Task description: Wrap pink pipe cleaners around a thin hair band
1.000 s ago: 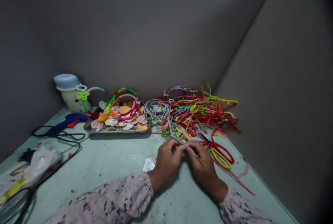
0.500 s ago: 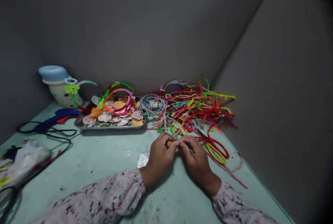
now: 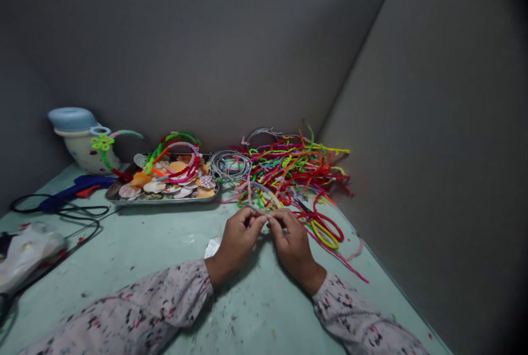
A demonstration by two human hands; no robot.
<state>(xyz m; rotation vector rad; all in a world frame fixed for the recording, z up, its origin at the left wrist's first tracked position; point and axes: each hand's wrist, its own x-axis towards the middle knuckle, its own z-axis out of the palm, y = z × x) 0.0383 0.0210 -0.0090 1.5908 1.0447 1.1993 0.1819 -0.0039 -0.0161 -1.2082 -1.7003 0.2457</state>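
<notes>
My left hand (image 3: pixel 237 239) and my right hand (image 3: pixel 292 242) meet fingertip to fingertip on the pale green table (image 3: pixel 157 245). Both are closed in a pinch on a thin pale pink pipe cleaner (image 3: pixel 249 196) that runs up from my fingers into the heap. A big tangle of coloured pipe cleaners (image 3: pixel 295 170) lies just behind my hands. Red and yellow loops (image 3: pixel 325 229) rest right of my right hand. Both sleeves are pale with a flower print.
A metal tray (image 3: pixel 124 199) of seashells and pipe-cleaner-wrapped hoops stands at the back left. A coil of grey wire (image 3: pixel 228 164), a white jar with a blue lid (image 3: pixel 78 140), a blue glue gun (image 3: pixel 70 192) with black cord and a plastic bag (image 3: pixel 25 253) lie around. Grey walls close in behind and right.
Everything has slid left and a little up in view as my head turned. My hands stay together, pinching the same strand.
</notes>
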